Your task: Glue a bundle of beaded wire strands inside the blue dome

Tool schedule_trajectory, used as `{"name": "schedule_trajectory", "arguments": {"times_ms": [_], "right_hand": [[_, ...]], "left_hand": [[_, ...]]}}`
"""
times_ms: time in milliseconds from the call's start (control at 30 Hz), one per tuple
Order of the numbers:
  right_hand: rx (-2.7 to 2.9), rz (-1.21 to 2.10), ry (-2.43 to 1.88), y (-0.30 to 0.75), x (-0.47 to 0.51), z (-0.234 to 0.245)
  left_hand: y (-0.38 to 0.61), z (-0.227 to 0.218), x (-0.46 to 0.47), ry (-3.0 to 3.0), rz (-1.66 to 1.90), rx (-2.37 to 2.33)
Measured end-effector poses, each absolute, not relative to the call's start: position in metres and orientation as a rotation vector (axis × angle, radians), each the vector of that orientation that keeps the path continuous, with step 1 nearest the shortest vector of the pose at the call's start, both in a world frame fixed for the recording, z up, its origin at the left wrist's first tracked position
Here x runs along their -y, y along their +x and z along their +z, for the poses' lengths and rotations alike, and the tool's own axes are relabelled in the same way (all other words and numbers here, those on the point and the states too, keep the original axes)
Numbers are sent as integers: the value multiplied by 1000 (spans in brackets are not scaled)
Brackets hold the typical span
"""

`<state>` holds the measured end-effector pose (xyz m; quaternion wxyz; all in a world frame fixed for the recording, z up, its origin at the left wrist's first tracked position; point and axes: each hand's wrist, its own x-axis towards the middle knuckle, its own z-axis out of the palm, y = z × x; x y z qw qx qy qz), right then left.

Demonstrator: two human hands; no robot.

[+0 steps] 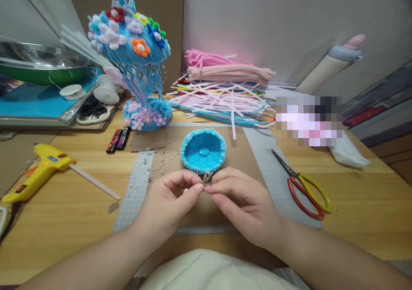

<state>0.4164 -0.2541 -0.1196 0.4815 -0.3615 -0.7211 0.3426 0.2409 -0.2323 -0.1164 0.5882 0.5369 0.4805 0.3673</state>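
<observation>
My left hand (175,195) is closed in a pinch, thumb against forefinger, at the middle of the mat. From the other side my right hand (246,204) meets it, its fingers curled and their tips touching the left fingertips. Between the fingertips a small shiny piece (207,177) shows, mostly hidden, and I cannot make out its kind. Just beyond the hands sits a blue fuzzy-rimmed bowl (203,144), its hollow side up with a round button-like centre. Loose clear beads (154,161) lie scattered left of the bowl.
A brown board (238,148) lies on a grey cutting mat (128,212). Scissors (309,191) rest at right; a yellow glue gun (45,165) is at left. Behind stand a flowered blue pipe-cleaner jellyfish (128,37) and bundles of pipe cleaners (225,75).
</observation>
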Motion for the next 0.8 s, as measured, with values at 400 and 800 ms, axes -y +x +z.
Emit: {"name": "schedule_trajectory", "arguments": {"times_ms": [400, 800], "right_hand": [[1490, 1096, -1162, 413, 254, -124], [1344, 1201, -943, 415, 254, -125]], "left_hand": [[238, -121, 240, 1865, 956, -1110], [240, -124, 234, 967, 784, -948]]}}
